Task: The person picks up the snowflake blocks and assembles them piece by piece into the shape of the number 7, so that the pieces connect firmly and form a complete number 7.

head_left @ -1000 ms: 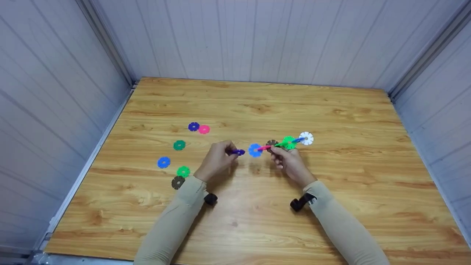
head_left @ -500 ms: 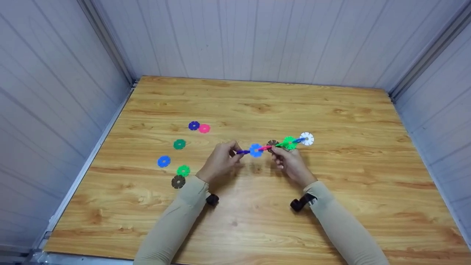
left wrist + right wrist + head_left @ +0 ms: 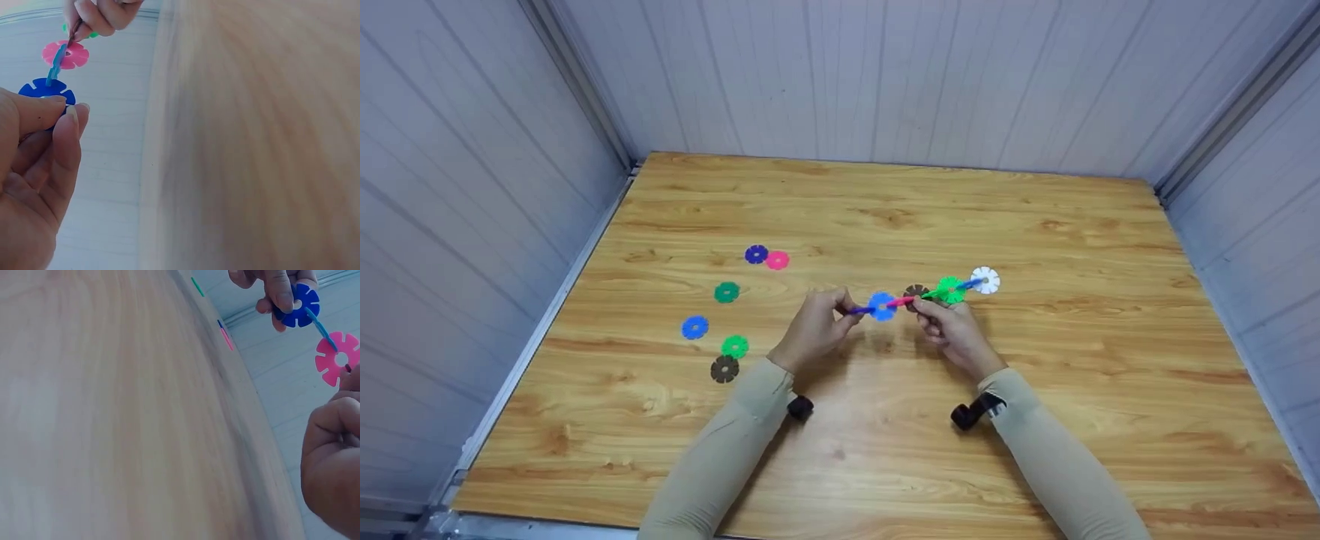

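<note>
My left hand (image 3: 815, 324) pinches a dark blue notched disc (image 3: 42, 88) between thumb and fingers. That disc meets the edge of a light blue disc (image 3: 883, 307), slot to slot, in both wrist views. The light blue one ends a chain of interlocked discs: a pink disc (image 3: 341, 359), a brown disc (image 3: 916, 293), green discs (image 3: 951, 289), a blue one seen edge-on and a white disc (image 3: 985, 280) at the far right. My right hand (image 3: 955, 334) grips the chain near its middle, by the pink and brown discs. Its fingertips hide part of them.
Loose flower-shaped discs lie on the wooden table (image 3: 1072, 450) at left: dark blue (image 3: 756, 254) beside pink (image 3: 778, 260), dark green (image 3: 727, 292), blue (image 3: 695, 327), bright green (image 3: 735, 346) and brown (image 3: 724, 369). Panelled walls (image 3: 840, 75) surround the table.
My left hand has moved right, bringing the dark blue disc from a gap to contact with the light blue disc. The right hand and the chain stay nearly in place.
</note>
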Motion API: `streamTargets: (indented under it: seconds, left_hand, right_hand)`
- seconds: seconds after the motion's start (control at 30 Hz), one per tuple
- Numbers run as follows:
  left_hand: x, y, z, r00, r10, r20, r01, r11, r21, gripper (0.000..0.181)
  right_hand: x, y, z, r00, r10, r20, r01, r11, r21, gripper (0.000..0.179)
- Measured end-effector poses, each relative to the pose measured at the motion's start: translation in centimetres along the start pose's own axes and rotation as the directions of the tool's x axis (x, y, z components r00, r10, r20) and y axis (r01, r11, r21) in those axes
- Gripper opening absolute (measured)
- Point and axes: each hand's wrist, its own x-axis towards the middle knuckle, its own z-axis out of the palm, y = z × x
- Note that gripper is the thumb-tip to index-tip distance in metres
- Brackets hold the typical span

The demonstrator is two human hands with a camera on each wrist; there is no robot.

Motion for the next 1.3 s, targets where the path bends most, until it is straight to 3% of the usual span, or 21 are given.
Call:
streamTargets:
  seconds: [0.3, 0.57, 0.8, 1.0, 1.13, 1.3]
  left_hand:
    - [0.2, 0.1, 0.6, 0.998, 0.056, -0.037, -0.055, 0.998, 0.042, 0.017]
    - [-0.1, 0.2, 1.0, 0.996, 0.063, -0.064, -0.063, 0.998, 0.004, 0.016]
    - [0.2, 0.8, 1.8, 0.997, 0.077, -0.025, -0.076, 0.996, 0.043, 0.011]
    - [0.4, 0.9, 2.2, 0.993, 0.107, -0.056, -0.103, 0.992, 0.078, 0.015]
    - [0.4, 1.1, 2.3, 0.995, 0.093, -0.033, -0.092, 0.995, 0.033, 0.013]
    - [-0.2, 1.0, 1.5, 0.999, 0.011, 0.046, -0.012, 0.999, 0.036, 0.011]
  right_hand:
    - [-0.2, -0.4, 0.1, 1.000, 0.012, 0.009, -0.012, 1.000, 0.019, 0.015]
    - [0.0, -0.7, 0.5, 0.999, -0.003, 0.054, 0.003, 1.000, 0.002, 0.016]
    - [-0.1, -0.3, 1.3, 0.999, -0.044, -0.021, 0.042, 0.996, -0.085, 0.017]
    - [-0.2, 0.5, 2.4, 0.998, -0.061, -0.022, 0.055, 0.978, -0.202, 0.011]
    - [-0.2, 0.5, 2.6, 0.997, -0.076, -0.019, 0.070, 0.971, -0.229, 0.011]
    - [-0.3, 0.2, 2.3, 0.998, -0.060, 0.001, 0.058, 0.965, -0.256, 0.011]
